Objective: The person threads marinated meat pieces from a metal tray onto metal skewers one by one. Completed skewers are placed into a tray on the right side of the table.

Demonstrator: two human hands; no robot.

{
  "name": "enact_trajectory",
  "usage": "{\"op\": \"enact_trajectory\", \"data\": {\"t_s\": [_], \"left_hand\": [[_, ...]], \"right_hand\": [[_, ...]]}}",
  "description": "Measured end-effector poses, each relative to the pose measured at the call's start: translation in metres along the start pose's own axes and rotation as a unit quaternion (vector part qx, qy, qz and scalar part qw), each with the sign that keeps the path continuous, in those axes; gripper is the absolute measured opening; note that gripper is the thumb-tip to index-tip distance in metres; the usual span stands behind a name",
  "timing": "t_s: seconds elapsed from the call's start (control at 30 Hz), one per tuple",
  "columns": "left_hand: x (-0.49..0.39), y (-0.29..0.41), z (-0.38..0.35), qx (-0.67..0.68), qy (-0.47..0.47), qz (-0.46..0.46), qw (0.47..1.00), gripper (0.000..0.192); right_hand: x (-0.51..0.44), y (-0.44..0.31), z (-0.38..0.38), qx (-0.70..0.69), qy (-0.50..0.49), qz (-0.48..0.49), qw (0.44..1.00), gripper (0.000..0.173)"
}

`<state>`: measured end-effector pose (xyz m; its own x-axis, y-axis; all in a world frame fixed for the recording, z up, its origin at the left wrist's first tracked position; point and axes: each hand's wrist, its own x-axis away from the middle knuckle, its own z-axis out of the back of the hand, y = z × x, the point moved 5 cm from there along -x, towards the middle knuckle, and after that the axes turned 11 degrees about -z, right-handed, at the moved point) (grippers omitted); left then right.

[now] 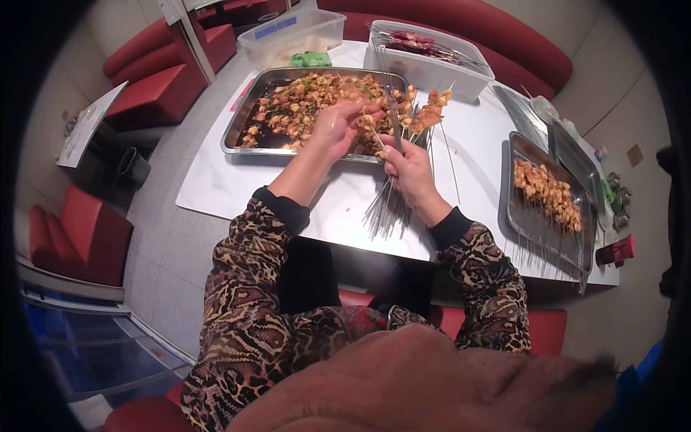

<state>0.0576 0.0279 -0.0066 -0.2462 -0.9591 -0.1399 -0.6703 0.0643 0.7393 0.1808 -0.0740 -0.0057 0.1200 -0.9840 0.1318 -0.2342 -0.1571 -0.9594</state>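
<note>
My left hand (pixel 339 128) is over the right half of a steel tray (pixel 231 144) of diced marinated meat (pixel 291 102) in dark sauce. Its fingers are at a piece of meat (pixel 368 122) by the upper end of a thin skewer. In my right hand (pixel 413 168) are that skewer and an upright bundle of metal skewers (pixel 390 89). Below this hand, more bare skewers (pixel 386 213) fan out on the white table (pixel 334 216). Just beyond it, loaded meat skewers (pixel 431 112) rest near the tray's right edge.
A white tub (pixel 432 73) of dark red meat skewers and a clear plastic bin (pixel 294 38) with a green packet (pixel 310 59) stand at the back. Finished skewers (pixel 548 194) lie in a second steel tray (pixel 540 243) on the right, near loose skewers (pixel 518 110) and a red cup (pixel 616 251).
</note>
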Motion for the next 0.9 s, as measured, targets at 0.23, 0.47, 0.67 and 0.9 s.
{"op": "enact_trajectory", "data": {"t_s": [0.23,0.47,0.67,0.9], "left_hand": [[0.007,-0.003,-0.01,-0.027,-0.035,0.023,0.999,0.022],[-0.008,0.004,0.007,0.014,0.02,0.009,1.0,0.019],[-0.019,-0.003,0.003,0.014,-0.027,0.018,0.999,0.02],[-0.015,-0.005,0.01,-0.205,-0.014,-0.027,0.978,0.017]], "right_hand": [[-0.002,-0.004,0.003,0.002,0.001,-0.004,1.0,0.029],[0.001,-0.003,0.003,0.037,0.005,-0.029,0.999,0.031],[-0.005,-0.004,0.012,0.063,0.006,0.038,0.997,0.031],[0.011,-0.019,0.022,0.206,-0.007,0.056,0.977,0.024]]}}
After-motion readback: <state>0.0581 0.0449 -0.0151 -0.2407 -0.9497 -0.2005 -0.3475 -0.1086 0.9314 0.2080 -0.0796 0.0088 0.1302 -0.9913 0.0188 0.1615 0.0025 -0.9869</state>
